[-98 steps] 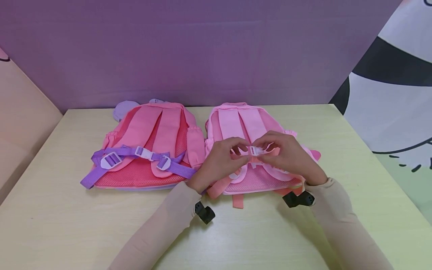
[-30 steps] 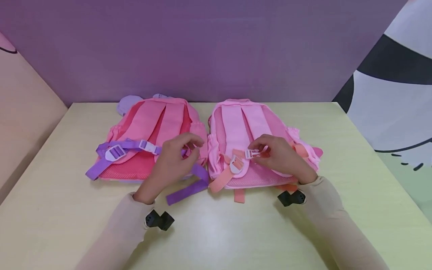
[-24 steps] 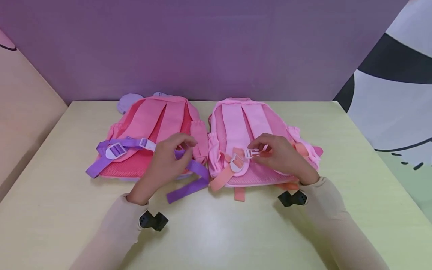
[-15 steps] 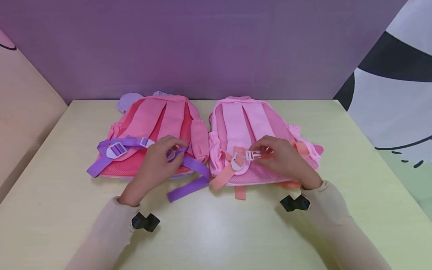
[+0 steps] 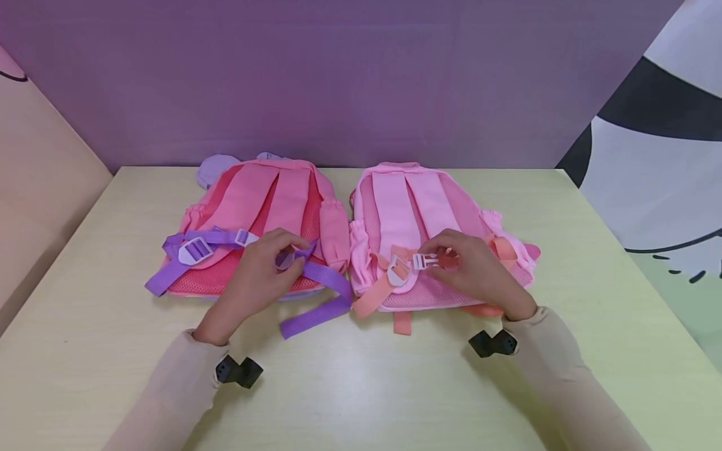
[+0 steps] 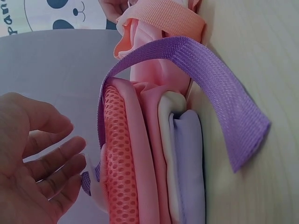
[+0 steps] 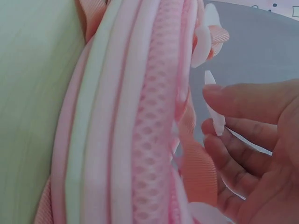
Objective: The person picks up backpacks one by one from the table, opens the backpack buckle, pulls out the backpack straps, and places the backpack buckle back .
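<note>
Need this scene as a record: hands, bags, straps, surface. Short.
left hand: at purple strap, grip unclear
right hand: pinching white buckle piece
left bag: coral backpack, lying strap side up
right bag: light pink backpack, lying strap side up, with peach strap
purple strap end: on table, toward the person
surface: pale table

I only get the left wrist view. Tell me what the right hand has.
Observer: The right hand pinches a white plastic buckle piece.
Operator: Report the coral-pink backpack's far left side, hidden from me.
Observer: On the coral-pink backpack, a white plastic slider threaded with purple webbing sits there.
Operator: Now tell me what shows past its top.
Observer: A rounded lavender piece sticks out at the upper-left corner, with part of another further right.
</note>
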A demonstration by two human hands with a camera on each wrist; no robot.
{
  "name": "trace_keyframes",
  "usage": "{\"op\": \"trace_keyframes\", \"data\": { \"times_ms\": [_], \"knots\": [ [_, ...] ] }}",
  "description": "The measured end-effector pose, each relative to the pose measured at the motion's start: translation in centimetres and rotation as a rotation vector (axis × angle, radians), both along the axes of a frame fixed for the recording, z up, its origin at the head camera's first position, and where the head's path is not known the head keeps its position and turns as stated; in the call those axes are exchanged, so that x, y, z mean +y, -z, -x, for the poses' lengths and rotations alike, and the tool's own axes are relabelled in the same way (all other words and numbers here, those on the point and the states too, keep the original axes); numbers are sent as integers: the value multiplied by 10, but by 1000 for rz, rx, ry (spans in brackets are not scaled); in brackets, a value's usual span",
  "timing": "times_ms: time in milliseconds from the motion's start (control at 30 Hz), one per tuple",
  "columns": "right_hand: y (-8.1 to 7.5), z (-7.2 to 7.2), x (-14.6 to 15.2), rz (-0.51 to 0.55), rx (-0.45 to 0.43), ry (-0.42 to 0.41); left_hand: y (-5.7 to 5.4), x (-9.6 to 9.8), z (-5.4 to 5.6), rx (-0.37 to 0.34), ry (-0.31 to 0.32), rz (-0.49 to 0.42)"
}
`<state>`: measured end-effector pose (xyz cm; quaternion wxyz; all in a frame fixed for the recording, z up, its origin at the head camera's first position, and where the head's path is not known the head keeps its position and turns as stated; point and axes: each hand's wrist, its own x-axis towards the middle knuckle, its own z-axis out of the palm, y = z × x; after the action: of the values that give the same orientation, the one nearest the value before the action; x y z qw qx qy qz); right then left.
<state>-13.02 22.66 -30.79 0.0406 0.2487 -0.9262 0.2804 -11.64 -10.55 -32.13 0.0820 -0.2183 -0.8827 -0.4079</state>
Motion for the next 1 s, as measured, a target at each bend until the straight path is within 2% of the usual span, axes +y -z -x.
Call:
{"op": "trace_keyframes", "data": {
  "times_ms": [200, 500, 633, 867, 1000],
  "knots": [
    [4, 5, -1, -1, 13, 46, 2, -1, 0, 18, 7, -8],
    [7, 10, -8, -52, -50, 56, 3, -7, 1, 79, -6, -46],
    [8, 11, -8, -67, -72, 60, -2, -12, 1, 71, -42, -40],
    [6, 11, -8, -80, -70, 61, -19, -26, -3, 69, -104, -25],
    [4, 10, -7, -89, -78, 50, -24, -35, -2, 93, -131, -9]
  ]
}}
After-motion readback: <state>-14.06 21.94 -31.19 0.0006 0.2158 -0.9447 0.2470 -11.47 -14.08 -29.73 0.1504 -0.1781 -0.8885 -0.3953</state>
